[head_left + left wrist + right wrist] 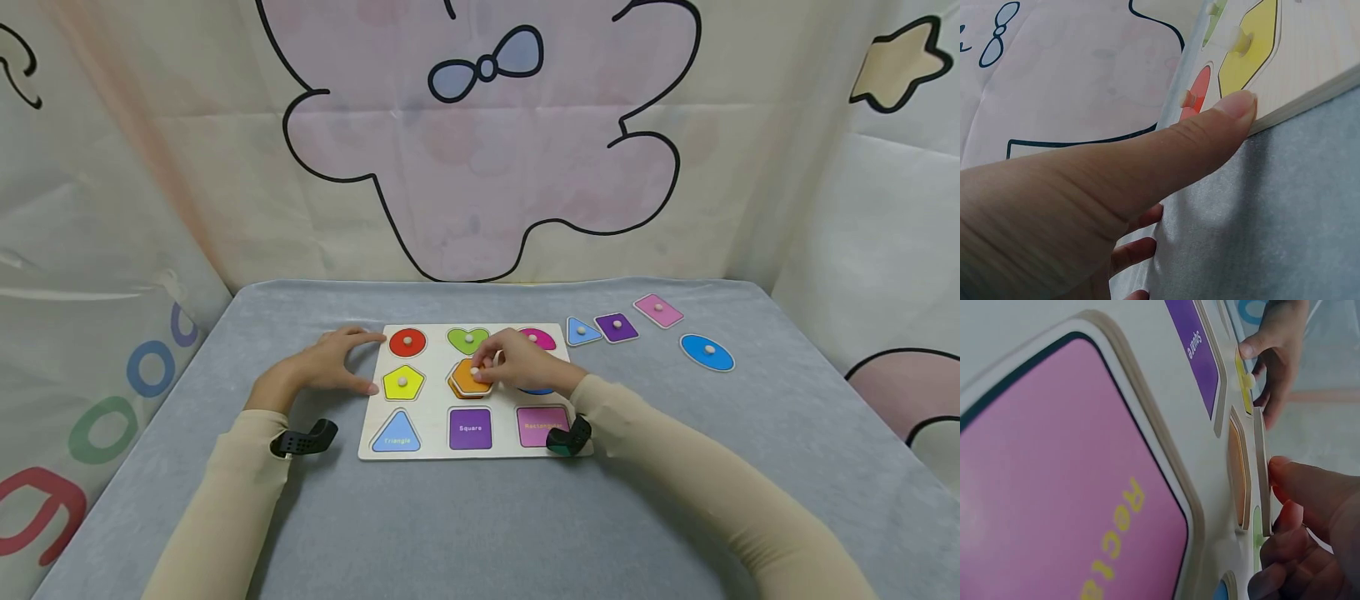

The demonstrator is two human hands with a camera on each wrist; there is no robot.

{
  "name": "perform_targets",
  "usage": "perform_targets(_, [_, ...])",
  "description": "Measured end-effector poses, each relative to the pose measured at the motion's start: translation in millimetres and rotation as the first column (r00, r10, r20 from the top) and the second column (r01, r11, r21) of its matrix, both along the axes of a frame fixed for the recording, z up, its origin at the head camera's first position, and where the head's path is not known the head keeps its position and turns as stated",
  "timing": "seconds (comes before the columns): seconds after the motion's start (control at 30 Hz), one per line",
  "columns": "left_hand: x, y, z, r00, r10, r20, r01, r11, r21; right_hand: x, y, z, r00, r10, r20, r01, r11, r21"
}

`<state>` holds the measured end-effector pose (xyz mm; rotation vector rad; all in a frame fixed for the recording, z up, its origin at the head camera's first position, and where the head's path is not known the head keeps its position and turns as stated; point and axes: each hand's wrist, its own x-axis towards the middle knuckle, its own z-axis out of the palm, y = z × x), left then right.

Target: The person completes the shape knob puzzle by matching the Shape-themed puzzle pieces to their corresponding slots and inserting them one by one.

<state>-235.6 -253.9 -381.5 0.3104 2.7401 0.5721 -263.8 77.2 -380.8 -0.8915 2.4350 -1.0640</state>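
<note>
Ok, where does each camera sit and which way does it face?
Head: head-worn, facing forward and down at the puzzle board; left hand, right hand, sleeves show.
Left wrist: on that wrist, facing past the thumb toward the board; fingers show.
Right wrist: on that wrist, facing the held orange hexagon; both hands show.
Both wrist views share the yellow pentagon.

1. We see free cloth (465,533) before the board (432,408), between 2 sleeves (225,500), for a hand to pass.
2. The right hand (523,362), holding the orange hexagon (467,384), blocks the board's middle.
3. The left hand (324,363) obstructs the left edge.
4. Knobs (1240,39) on the red circle (407,344), green heart (467,340) and yellow pentagon (403,387) hinder a low sweep.
5. Right of the board, we find room between the purple square (617,328) and blue oval (707,354), both loose.
</note>
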Motion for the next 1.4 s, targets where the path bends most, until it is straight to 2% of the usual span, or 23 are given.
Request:
perform_targets(0.4, [-0.1,1,-0.2,1.000,0.002,-0.004,-0.002,1.000,-0.002,-4.3,-9,-7.6,1.000,0.012,0.000,-0.012,1.000,0.026])
perform_targets(0.97, [-1.5,1,1.1,1.000,0.014,0.017,-0.014,1.000,0.001,-1.9,-13,-8.4,0.999,-0.028,0.035,0.026,0.998,0.055])
perform_targets(1.4, [-1.1,2,1.4,1.000,0.011,0.014,-0.011,1.000,0.001,-1.1,-13,-8.4,0.999,-0.034,0.030,0.032,0.996,0.078])
